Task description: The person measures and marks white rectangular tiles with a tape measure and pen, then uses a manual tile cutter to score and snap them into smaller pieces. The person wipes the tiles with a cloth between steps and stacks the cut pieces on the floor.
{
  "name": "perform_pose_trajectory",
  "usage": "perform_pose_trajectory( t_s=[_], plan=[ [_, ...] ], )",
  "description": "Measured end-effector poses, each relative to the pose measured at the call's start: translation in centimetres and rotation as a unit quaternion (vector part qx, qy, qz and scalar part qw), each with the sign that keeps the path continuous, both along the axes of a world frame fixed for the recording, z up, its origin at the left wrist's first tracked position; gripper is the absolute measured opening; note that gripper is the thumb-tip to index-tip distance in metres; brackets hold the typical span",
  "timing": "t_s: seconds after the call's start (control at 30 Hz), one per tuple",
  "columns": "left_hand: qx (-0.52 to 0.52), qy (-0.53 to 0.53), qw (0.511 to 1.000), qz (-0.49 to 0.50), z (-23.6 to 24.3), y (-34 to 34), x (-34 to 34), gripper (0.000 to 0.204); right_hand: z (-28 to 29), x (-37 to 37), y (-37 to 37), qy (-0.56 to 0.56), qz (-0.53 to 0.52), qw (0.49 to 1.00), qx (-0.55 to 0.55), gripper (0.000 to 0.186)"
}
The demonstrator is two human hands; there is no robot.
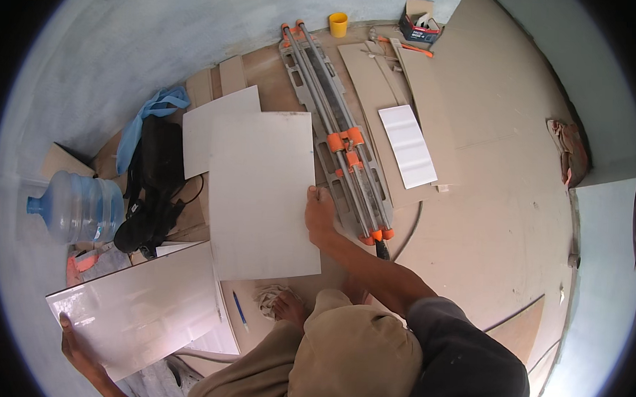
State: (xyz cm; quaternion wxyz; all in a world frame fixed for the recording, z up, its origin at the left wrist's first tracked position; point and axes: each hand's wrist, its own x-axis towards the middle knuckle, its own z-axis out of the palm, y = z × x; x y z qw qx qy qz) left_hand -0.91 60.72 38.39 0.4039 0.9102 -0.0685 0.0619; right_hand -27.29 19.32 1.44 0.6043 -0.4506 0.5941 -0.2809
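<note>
My left hand [80, 349] grips the outer edge of a glossy white tile [140, 308], which tilts at the lower left and reflects light. The thumb lies on its face and the fingers are behind. My right hand [319, 214] is closed on the right edge of a large matt white tile [263, 196], held in front of me. Its fingers are partly hidden behind the tile. Another pale tile [222, 129] lies partly under it. Just right of my right hand, a manual tile cutter [337, 140] with steel rails and orange fittings rests on the floor.
A blue pencil or pen [240, 311] and a crumpled rag [267, 300] lie near my foot [291, 309]. A water jug [79, 208], black bag [158, 154] and blue cloth [149, 115] are left. Beyond stand a yellow cup [338, 24], hammer [407, 47], box [420, 28] and white strip [408, 147].
</note>
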Motion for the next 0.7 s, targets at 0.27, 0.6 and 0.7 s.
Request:
perform_pose_trajectory(
  t_s=[0.27,0.6,0.7],
  plan=[
    [-0.115,0.051,0.992,0.03,1.3,0.3,1.1,0.081,9.8,-9.4,-13.8,-0.076,-0.04,0.992,-0.095,0.036],
    [-0.25,0.052,0.966,-0.039,-3.0,-4.2,3.7,0.076,-0.1,-37.1,-30.7,0.064,-0.078,0.973,-0.209,0.039],
    [-0.253,0.067,0.963,-0.066,-4.1,-7.8,3.4,0.074,-4.5,-40.7,-31.7,0.068,-0.114,0.975,-0.177,0.04]
  ],
)
